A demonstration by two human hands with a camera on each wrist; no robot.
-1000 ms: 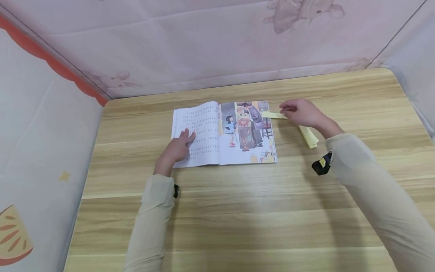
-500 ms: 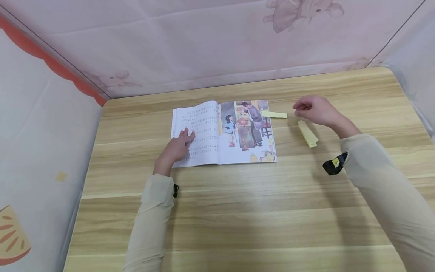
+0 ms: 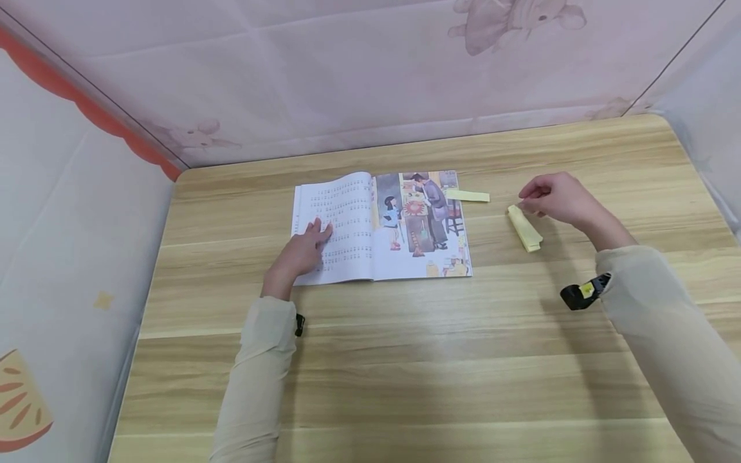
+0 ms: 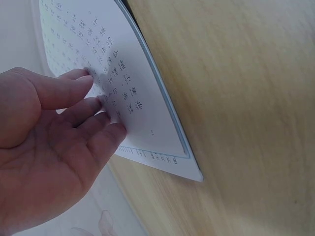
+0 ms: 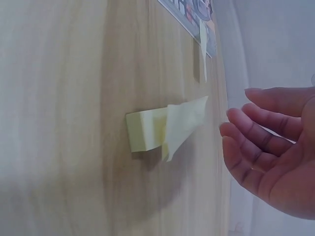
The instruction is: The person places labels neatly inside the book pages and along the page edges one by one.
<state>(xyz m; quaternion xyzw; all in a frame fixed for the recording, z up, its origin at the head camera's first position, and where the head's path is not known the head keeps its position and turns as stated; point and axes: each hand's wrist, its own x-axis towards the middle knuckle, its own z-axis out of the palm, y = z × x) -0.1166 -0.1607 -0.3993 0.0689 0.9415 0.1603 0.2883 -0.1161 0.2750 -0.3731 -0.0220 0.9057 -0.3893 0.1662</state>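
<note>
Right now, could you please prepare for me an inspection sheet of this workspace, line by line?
Surface: wood-grain table.
Job's things: open book, with text page left and picture page right; yellow strip reaching past the picture page's outer edge; yellow paper bundle farther right.
Clutter: nothing seen.
Hands: left hand rests its fingers on the text page; right hand holds nothing, close to the yellow paper bundle but apart from it.
Cables: nothing seen.
Surroundings: pinkish wall covering with animal prints behind the table; fruit-slice print at far left.
</note>
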